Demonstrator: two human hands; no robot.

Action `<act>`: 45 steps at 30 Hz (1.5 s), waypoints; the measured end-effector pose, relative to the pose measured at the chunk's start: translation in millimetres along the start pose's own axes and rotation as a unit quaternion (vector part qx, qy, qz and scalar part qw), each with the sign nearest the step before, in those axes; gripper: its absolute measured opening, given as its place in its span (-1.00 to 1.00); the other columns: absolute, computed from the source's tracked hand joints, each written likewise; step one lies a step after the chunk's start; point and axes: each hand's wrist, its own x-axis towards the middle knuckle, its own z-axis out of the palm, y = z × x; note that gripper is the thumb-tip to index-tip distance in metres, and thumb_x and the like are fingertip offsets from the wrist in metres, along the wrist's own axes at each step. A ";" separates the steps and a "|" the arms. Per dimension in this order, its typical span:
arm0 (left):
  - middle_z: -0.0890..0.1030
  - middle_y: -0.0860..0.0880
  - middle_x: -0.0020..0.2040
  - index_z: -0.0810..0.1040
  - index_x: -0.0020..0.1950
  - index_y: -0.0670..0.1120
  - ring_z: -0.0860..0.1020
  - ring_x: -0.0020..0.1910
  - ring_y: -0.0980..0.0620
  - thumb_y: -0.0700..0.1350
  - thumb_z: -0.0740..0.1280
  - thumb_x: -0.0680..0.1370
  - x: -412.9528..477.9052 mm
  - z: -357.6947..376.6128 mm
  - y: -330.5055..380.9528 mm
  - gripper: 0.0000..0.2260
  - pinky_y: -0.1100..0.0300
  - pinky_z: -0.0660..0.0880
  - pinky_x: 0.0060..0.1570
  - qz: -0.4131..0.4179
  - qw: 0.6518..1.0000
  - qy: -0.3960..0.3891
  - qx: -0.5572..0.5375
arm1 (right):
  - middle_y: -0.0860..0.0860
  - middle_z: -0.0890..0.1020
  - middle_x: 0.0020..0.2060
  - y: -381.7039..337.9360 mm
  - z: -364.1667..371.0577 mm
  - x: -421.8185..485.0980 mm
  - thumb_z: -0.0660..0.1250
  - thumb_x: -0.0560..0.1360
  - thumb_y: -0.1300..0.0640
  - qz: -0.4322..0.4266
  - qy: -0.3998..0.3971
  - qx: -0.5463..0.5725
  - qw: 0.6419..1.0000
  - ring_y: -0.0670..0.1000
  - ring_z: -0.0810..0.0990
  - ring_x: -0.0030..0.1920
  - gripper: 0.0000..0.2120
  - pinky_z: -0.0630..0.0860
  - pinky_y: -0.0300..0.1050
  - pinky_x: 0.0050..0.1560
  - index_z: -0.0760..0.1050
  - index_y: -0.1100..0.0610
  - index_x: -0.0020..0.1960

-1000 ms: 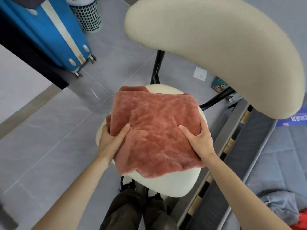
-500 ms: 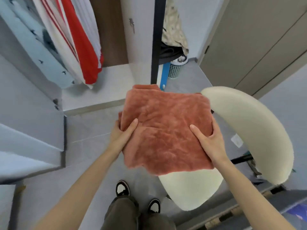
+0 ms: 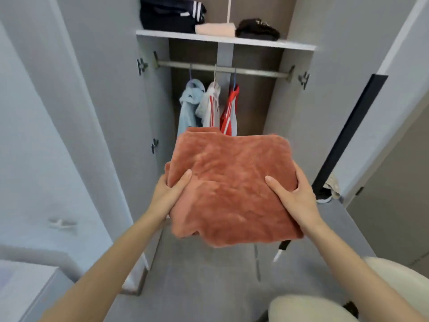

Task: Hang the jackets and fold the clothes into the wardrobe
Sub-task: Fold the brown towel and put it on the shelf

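A folded rust-pink fleece garment (image 3: 229, 182) is held up in the air in front of the open wardrobe (image 3: 287, 108). My left hand (image 3: 170, 191) grips its left edge, thumb on top and fingers hidden underneath. My right hand (image 3: 293, 196) grips its right edge the same way. Behind it, three jackets hang from the rail (image 3: 220, 69): a light blue one (image 3: 189, 103), a white one with red stripes (image 3: 210, 105) and a red one (image 3: 229, 112). On the shelf (image 3: 222, 40) above lie folded clothes: dark navy (image 3: 170, 16), pale pink (image 3: 214, 29) and black (image 3: 256, 29).
The wardrobe's left door (image 3: 97, 108) stands open at my left, and a white surface (image 3: 25, 282) sits at the bottom left. A cream chair (image 3: 308, 309) is at the bottom right. A dark-edged panel (image 3: 348, 133) and some clothes on the floor (image 3: 327, 189) lie to the right.
I have lifted the fleece garment off the chair seat and turned with it from the chair to face the open wardrobe. Both hands keep the same grip.
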 end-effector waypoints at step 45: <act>0.66 -0.14 0.05 0.56 0.19 -0.17 0.64 0.01 -0.08 0.20 0.50 0.36 638.9 89.5 401.1 -0.43 0.10 0.56 -0.10 0.151 0.986 -0.063 -0.008 | -0.07 0.55 0.24 -294.8 33.7 658.1 0.48 0.27 -0.31 -0.142 0.108 0.009 0.984 0.03 0.51 0.25 -0.22 0.43 0.02 0.34 0.40 -0.04 0.39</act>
